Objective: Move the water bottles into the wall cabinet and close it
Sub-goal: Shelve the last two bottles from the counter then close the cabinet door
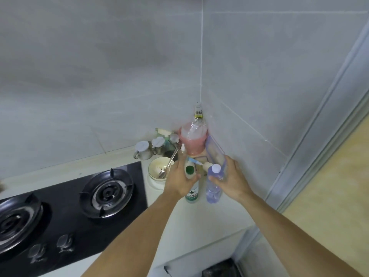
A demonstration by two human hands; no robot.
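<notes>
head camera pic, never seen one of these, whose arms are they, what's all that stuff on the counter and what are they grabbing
The single picture comes from a camera worn on a person's head, looking down, so the arms are that person's own. There is no machine. The left hand wraps the green-capped bottle; the right hand holds the purple bottle with the white cap. Both bottles stand near the white counter by the tiled corner. Behind them sit a pink jug, a bowl with a ladle, and small lidded mugs. A black gas hob is on the left. The wall cabinet is out of view.

Two bare, sleeveless forearms (pixel 139 226)
</notes>
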